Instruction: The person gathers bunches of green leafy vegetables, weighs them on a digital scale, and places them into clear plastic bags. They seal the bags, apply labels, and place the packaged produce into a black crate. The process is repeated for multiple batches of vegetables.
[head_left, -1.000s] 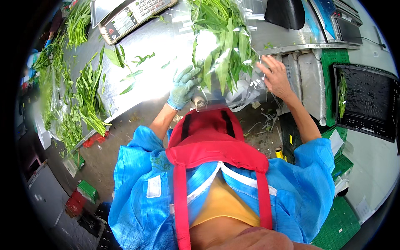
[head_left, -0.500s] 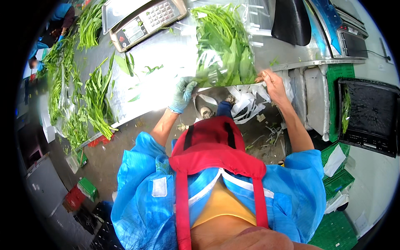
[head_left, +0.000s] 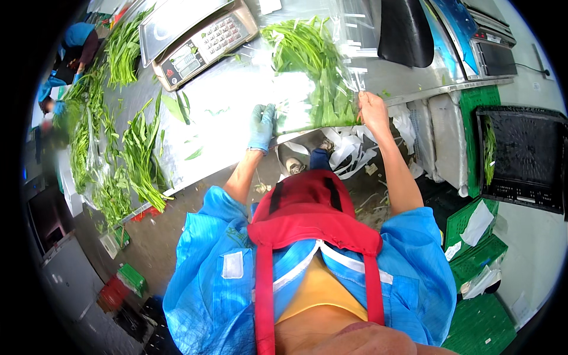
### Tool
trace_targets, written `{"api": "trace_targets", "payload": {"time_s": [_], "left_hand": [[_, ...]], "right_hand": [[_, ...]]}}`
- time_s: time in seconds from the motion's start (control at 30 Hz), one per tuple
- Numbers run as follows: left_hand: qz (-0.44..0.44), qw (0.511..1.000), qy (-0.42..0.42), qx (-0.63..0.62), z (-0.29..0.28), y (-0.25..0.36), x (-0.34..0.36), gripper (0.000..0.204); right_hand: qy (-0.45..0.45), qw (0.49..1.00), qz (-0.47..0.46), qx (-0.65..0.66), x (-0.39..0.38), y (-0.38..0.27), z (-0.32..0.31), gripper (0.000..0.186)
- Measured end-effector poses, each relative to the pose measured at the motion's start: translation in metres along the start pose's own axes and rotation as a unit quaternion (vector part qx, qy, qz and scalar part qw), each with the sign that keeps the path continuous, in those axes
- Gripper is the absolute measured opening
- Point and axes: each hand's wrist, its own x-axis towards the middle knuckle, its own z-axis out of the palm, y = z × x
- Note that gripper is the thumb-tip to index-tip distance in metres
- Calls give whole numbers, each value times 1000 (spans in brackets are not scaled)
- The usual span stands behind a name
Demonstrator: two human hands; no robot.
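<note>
A clear plastic bag of long leafy greens (head_left: 322, 89) lies on the steel table (head_left: 219, 142) at its front edge, stems toward the back. My left hand (head_left: 262, 125), in a pale blue glove, grips the bag’s left side with bent fingers. On the opposite side my bare right hand (head_left: 371, 109) pinches the bag’s edge. Left of my hands, loose greens (head_left: 142, 154) are spread along the table. Behind them stands a scale (head_left: 207, 47) with a keypad.
At far left a co-worker (head_left: 77, 44) in blue bends over greens. A machine (head_left: 479, 41) and a black object (head_left: 402, 32) occupy the back right. Green crates (head_left: 476, 142) and a black crate (head_left: 520, 157) stand at right; white strips (head_left: 349, 154) hang below the edge.
The bag has flattened onto the table, its stems now visible at the back. My right hand has moved slightly up and left with its edge; my left hand has shifted a little right.
</note>
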Motion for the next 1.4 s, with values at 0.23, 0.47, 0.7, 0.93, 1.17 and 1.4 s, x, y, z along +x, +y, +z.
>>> {"api": "trace_targets", "payload": {"time_s": [0.23,0.47,0.7,0.93,1.17,1.4], "left_hand": [[-108,994,32,10,-1,7,3,22],[475,817,23,328,17,94,0,52],[375,791,-92,474,69,42,44,59],[357,820,-103,436,68,24,48,59],[346,905,-174,175,29,86,48,52],[365,887,-263,101,-70,196,49,49]], "right_hand": [[9,986,34,-161,0,-23,1,39],[-13,982,68,-177,8,-24,-2,40],[-9,932,-92,-350,23,-46,-10,31],[-176,976,87,96,50,-34,6,41],[-229,857,84,455,14,-110,-3,29],[-448,663,-41,598,-40,-226,-33,28]]}}
